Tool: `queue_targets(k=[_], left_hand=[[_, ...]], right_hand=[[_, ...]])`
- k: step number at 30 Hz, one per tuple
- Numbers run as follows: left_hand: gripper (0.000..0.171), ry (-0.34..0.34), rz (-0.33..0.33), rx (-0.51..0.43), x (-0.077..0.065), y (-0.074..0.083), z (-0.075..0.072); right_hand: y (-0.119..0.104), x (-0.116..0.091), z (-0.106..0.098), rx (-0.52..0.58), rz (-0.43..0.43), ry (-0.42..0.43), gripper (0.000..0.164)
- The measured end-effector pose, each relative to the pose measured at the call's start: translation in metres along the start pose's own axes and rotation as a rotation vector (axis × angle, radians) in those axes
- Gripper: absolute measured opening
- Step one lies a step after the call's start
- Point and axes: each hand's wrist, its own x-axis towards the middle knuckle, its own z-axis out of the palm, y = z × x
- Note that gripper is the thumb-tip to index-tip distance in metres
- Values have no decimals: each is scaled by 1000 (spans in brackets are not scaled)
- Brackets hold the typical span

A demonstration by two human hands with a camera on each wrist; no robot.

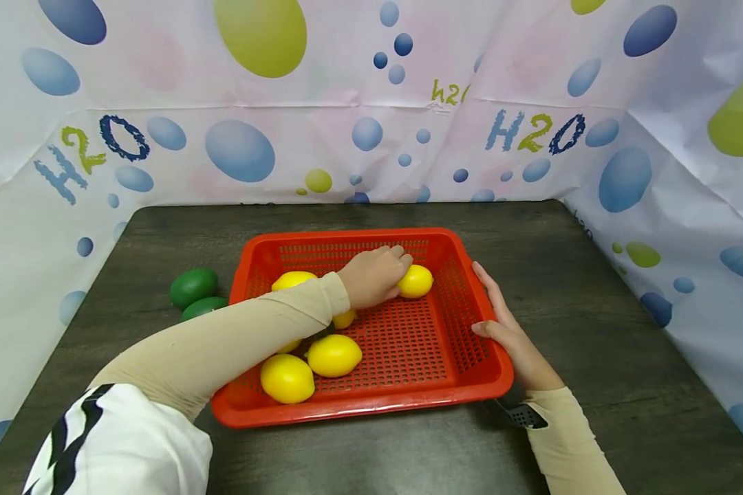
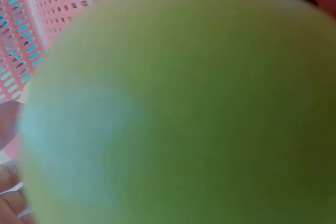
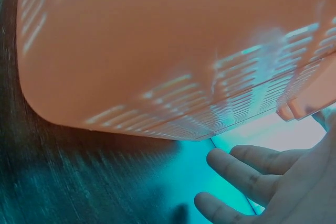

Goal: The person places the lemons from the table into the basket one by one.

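Note:
A red plastic basket [image 1: 384,412] with perforated walls stands on the table. Reaching over it, my left hand [image 1: 374,275] grips a lemon [image 1: 415,281] near the far right corner, fingers curled over its left side. A blurred yellow-green round fruit [image 2: 178,103] fills most of the left wrist view, with fingertips at its left edge. On the basket's right side my right hand [image 1: 512,340] holds the rim, thumb over the edge. Its other fingers [image 3: 247,174] extend straight beside the outer wall. Several other lemons [image 1: 335,355] lie in the basket's left half, partly hidden by my left sleeve.
Two dark green oval fruits [image 1: 194,287] lie on the table left of the basket. The dark wood-grain table [image 1: 619,357] meets a patterned sheet [image 1: 322,151] at the back and sides. A black wristband [image 1: 528,416] is on my right wrist.

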Motion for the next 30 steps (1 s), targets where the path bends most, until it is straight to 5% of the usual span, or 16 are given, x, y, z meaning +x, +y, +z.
queue_targets(k=[18,30], left_hand=[[34,8,-16,76,-15,7,-25],[38,2,-41,175,-34,-1,-44]], right_hand=[[-1,0,-2,-14,17,-8,86],[-2,0,0,-18,-2,-22,85]])
